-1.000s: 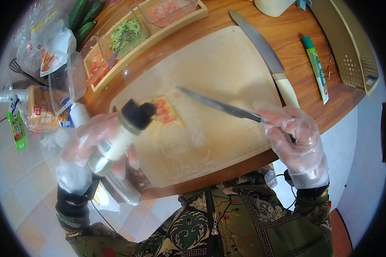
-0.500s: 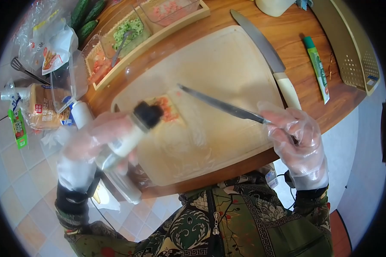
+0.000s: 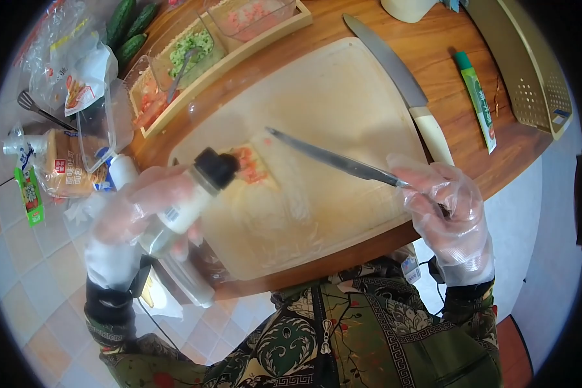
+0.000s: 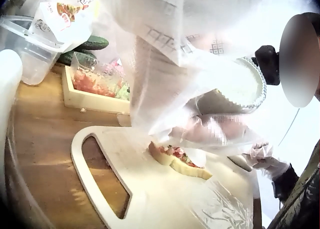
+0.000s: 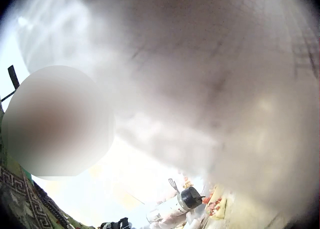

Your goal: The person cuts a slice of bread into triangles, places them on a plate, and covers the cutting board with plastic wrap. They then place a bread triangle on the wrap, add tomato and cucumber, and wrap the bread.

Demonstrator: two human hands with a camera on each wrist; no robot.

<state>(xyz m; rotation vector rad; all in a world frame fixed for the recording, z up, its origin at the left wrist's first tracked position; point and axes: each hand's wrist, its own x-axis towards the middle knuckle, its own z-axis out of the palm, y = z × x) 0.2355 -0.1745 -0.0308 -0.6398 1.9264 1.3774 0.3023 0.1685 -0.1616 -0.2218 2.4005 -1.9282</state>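
My gloved left hand [image 3: 145, 210] grips a white bottle [image 3: 181, 213] with a black cap [image 3: 215, 169], tilted with the cap pointing up and right, close over a bread slice [image 3: 255, 168]. The slice carries chopped red pieces and lies on the pale cutting board [image 3: 349, 116]. In the left wrist view, green bits also show in the topping on the bread [image 4: 180, 166]. With its fingers around the handle, my gloved right hand [image 3: 446, 213] holds a table knife [image 3: 333, 158], blade pointing left over the board.
Behind the board stands a wooden tray [image 3: 226, 68] of clear containers with chopped food. A kitchen knife [image 3: 394, 68] lies along the board's right edge, near a green tube [image 3: 477, 103]. Cucumbers [image 3: 119, 26], bagged bread [image 3: 68, 165] and a clear box [image 3: 97, 129] sit at the left.
My left hand has shaken the bottle slightly, its cap swinging rightward in a blur, then back a little left. The right hand and table knife have hardly moved.
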